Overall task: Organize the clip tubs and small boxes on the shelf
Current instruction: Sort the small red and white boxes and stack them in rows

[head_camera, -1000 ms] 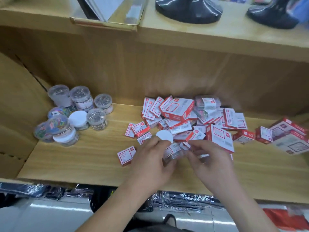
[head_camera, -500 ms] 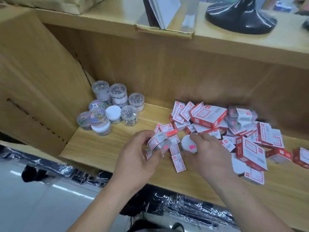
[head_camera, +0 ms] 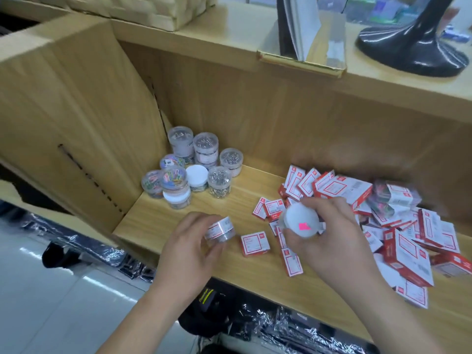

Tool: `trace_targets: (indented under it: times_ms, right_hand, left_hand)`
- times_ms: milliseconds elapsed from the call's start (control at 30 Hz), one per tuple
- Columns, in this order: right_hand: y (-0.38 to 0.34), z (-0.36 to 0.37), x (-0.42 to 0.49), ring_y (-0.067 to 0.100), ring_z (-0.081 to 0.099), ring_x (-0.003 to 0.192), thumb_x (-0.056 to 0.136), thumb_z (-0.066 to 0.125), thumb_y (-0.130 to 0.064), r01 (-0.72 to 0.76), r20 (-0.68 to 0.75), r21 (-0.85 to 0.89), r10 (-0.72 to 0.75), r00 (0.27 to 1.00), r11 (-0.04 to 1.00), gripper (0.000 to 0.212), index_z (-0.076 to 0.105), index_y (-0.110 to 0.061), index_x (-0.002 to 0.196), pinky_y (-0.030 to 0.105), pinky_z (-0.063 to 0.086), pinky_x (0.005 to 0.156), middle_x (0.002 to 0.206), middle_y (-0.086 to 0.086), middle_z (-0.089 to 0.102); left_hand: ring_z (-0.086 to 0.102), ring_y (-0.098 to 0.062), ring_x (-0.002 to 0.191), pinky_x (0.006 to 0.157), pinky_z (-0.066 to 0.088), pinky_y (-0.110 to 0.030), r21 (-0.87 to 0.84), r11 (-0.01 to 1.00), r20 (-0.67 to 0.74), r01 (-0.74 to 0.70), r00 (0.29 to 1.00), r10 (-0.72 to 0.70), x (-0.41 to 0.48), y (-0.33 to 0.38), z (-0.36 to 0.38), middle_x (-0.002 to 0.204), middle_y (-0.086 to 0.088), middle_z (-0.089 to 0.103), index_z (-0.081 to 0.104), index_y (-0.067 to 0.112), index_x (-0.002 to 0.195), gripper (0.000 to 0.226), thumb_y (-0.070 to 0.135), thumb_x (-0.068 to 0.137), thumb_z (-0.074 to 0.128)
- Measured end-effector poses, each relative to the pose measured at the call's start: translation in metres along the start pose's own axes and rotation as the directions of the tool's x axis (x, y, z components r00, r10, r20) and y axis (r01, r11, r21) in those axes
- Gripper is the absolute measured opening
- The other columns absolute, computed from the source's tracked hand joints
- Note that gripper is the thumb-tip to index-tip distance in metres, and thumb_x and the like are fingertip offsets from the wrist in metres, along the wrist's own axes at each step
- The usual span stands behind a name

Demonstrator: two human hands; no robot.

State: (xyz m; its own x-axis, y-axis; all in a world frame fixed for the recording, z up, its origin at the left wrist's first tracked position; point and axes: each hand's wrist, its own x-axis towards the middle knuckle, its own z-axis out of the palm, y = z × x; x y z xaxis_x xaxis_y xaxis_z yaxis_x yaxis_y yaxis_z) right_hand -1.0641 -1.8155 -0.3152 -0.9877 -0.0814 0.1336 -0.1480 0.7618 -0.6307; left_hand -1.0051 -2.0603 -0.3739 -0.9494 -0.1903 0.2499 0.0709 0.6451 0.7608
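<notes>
While a cluster of round clear plastic tubs (head_camera: 194, 169) already stands grouped in the back corner of the light wooden shelf (head_camera: 163, 221), beyond the left hand (head_camera: 189, 249) and towards its outer side, the sorting looks only partly done. Two more tubs are in the person's grasp and not yet set with the others. The left hand has its fingers curled round a small clear tub with a red-and-white label band (head_camera: 221, 229), held just above the shelf board. The right hand (head_camera: 332, 241) grips a clear tub with a white lid (head_camera: 301, 222), the lid turned towards the camera and bearing a pink sticker (head_camera: 304, 226). In the corner group some tubs are stacked two high; several hold coloured clips, others silvery ones, and two show a white face upward. The bigger job left, by my reading, is the small red-and-white cardboard boxes (head_camera: 398, 226), which lie in a loose heap beyond the right hand and towards its outer side, some flat, some tipped on edge, a few too blurred to make out. One flat box (head_camera: 255, 243) lies alone between the two hands, and another (head_camera: 292, 261) sits just under the right hand's thumb side, so nothing among the boxes appears lined up or stacked yet.
</notes>
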Motion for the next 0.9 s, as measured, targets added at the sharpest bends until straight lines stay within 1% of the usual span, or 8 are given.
trace_targets:
  times_ms: [100,233,333,467,600,700,767,900]
  right_hand:
    - [-0.027,0.027,0.015,0.004,0.058,0.098,0.07,0.086,-0.039,0.052,0.082,0.052,-0.057,0.995,0.997,0.056,0.064,-0.032,0.12,0.034,0.051,0.088,0.111,-0.014,0.049]
    - [-0.053,0.07,0.029,0.012,0.057,0.103,0.072,0.084,-0.034,0.086,0.185,0.062,-0.096,0.978,0.994,0.053,0.066,-0.029,0.121,0.034,0.048,0.094,0.109,-0.007,0.05]
    - [-0.06,0.094,0.036,0.013,0.057,0.102,0.074,0.084,-0.033,0.11,0.208,0.049,-0.117,0.971,0.993,0.052,0.065,-0.026,0.122,0.031,0.047,0.091,0.108,-0.005,0.051]
    - [-0.057,0.116,0.042,0.013,0.059,0.1,0.074,0.085,-0.032,0.119,0.2,0.045,-0.126,0.972,0.992,0.047,0.065,-0.025,0.116,0.033,0.048,0.085,0.107,-0.008,0.054]
    - [-0.054,0.131,0.042,0.013,0.061,0.1,0.077,0.083,-0.031,0.174,0.182,0.06,-0.182,0.966,0.983,0.042,0.063,-0.026,0.114,0.033,0.05,0.084,0.11,-0.01,0.059]
    - [-0.055,0.141,0.042,0.009,0.06,0.101,0.077,0.084,-0.024,0.21,0.169,0.072,-0.22,0.961,0.975,0.042,0.064,-0.024,0.114,0.025,0.047,0.087,0.111,-0.012,0.059]
    - [-0.056,0.149,0.039,0.007,0.059,0.104,0.076,0.085,-0.02,0.2,0.161,0.128,-0.219,0.962,0.971,0.045,0.063,-0.024,0.115,0.03,0.05,0.092,0.112,-0.013,0.056]
    - [-0.057,0.154,0.034,0.007,0.062,0.097,0.074,0.087,-0.033,0.036,0.159,0.145,-0.059,0.985,0.989,0.049,0.062,-0.031,0.115,0.034,0.054,0.088,0.109,-0.011,0.061]
  left_hand:
    - [0.062,-0.011,0.112,0.093,0.051,-0.03,0.079,0.994,-0.033,-0.069,0.997,0.072,-0.005,-0.019,-0.009,0.12,0.015,0.058,0.069,0.03,0.119,0.059,-0.004,0.072,0.08]
    - [0.056,-0.016,0.124,0.104,0.043,-0.022,0.136,0.988,-0.022,-0.069,0.997,0.073,-0.015,-0.043,-0.016,0.139,0.008,0.05,0.063,0.035,0.118,0.062,-0.001,0.07,0.08]
    - [0.051,-0.006,0.13,0.105,0.032,-0.007,0.047,0.998,-0.041,0.045,0.998,-0.043,-0.025,-0.051,-0.017,0.141,0.013,0.049,0.058,0.03,0.13,0.068,0.015,0.069,0.085]
    - [0.042,0.012,0.118,0.102,0.029,-0.004,-0.004,0.992,-0.144,0.127,0.981,-0.126,-0.021,-0.049,-0.009,0.12,0.031,0.048,0.055,0.028,0.129,0.072,0.031,0.066,0.09]
    - [0.055,0.005,0.111,0.096,0.042,-0.013,-0.067,0.991,-0.204,0.118,0.97,-0.129,-0.019,-0.046,-0.013,0.116,0.021,0.057,0.061,0.026,0.126,0.062,0.023,0.07,0.087]
    - [0.061,-0.001,0.106,0.093,0.046,-0.013,-0.115,0.98,-0.256,0.163,0.948,-0.187,-0.018,-0.051,-0.03,0.114,0.015,0.051,0.061,0.027,0.135,0.067,0.027,0.071,0.082]
    - [0.062,-0.004,0.104,0.093,0.051,-0.022,-0.131,0.97,-0.257,0.205,0.938,-0.233,-0.014,-0.054,-0.044,0.113,0.017,0.047,0.059,0.029,0.138,0.071,0.034,0.069,0.076]
    - [0.057,-0.004,0.105,0.09,0.052,-0.03,0.066,0.959,-0.251,0.275,0.935,-0.251,0.001,-0.06,-0.071,0.116,0.021,0.046,0.051,0.033,0.139,0.073,0.039,0.069,0.072]
